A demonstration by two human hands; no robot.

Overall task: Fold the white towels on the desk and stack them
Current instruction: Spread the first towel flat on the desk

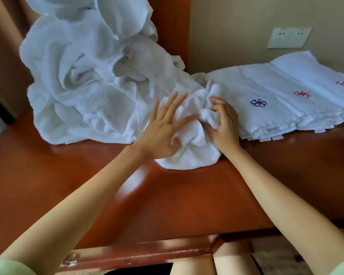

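Crumpled towel [189, 153] on the worktop [127, 185] between my grips, right grip [222, 124] pinching a bunched fold, left grip [163, 126] flat and spread on it; I judge a hard tug could drag the folded stack [286, 100] just beyond the right grip askew.

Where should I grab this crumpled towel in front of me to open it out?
Probably the near hem of the towel, from your side: it lies flat and free on the desk, while the top is bunched in the right hand.

A crumpled white towel [189, 147] lies mid-desk, between an unfolded heap [83, 80] and folded towels [286, 100] (embroidered).
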